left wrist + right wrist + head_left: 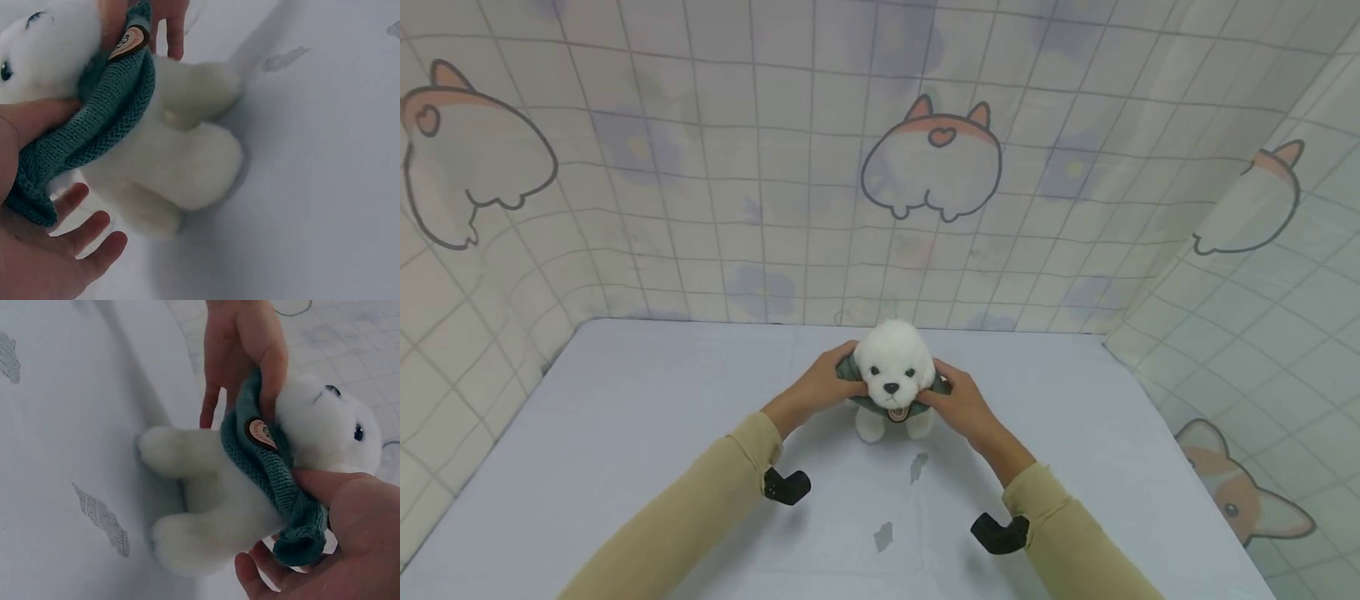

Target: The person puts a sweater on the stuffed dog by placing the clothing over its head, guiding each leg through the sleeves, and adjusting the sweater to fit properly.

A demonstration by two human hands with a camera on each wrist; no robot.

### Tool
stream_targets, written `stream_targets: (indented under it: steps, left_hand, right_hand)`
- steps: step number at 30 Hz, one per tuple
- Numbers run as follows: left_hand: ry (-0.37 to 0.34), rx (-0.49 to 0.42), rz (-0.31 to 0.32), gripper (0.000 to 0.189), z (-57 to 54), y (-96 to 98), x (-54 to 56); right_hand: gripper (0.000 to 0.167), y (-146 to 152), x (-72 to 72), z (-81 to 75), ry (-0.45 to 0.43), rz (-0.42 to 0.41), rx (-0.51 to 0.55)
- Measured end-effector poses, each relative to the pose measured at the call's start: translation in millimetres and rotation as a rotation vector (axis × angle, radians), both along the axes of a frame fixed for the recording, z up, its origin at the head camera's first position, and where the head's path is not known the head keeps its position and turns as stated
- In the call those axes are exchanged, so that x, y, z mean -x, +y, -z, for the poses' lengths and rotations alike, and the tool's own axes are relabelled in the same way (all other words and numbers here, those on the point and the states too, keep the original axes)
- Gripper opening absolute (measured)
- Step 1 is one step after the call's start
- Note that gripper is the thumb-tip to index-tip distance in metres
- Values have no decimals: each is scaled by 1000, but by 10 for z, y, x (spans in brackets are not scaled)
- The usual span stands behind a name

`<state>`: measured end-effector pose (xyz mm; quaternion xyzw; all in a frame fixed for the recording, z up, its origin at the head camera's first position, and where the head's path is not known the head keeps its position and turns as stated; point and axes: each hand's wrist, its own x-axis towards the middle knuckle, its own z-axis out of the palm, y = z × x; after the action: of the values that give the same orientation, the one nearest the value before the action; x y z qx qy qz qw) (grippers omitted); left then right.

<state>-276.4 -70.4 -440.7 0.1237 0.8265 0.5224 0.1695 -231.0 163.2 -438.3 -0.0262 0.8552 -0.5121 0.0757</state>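
A white plush dog (891, 354) stands on the white table, facing me. Around its neck and upper body is a teal knitted sweater (115, 119) with a round patch (262, 433) on the chest. My left hand (823, 383) pinches the sweater at one side, its thumb on the front near the dog's chin and the other fingers spread behind. On the opposite side my right hand (962, 404) pinches the knit in the same way, with the thumb in front. The dog's white legs (187, 544) show below the sweater's hem.
The white table (662, 417) has two grey torn patches (883, 536) in front of the dog. A checked curtain (775, 167) with corgi drawings hangs behind and along both sides. Black wrist mounts (786, 486) stick out from the sleeves.
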Motion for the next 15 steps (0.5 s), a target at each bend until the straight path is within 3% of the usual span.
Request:
stream_targets:
  steps: [7,15]
  left_hand:
    - [-105,-164,-61,72,236,-19,-12]
    - [-108,-201,-78,73,316,-1,-39]
  right_hand:
    - [51,73,35,169,-32,-36,102]
    - [49,110,76,293,-75,-36,152]
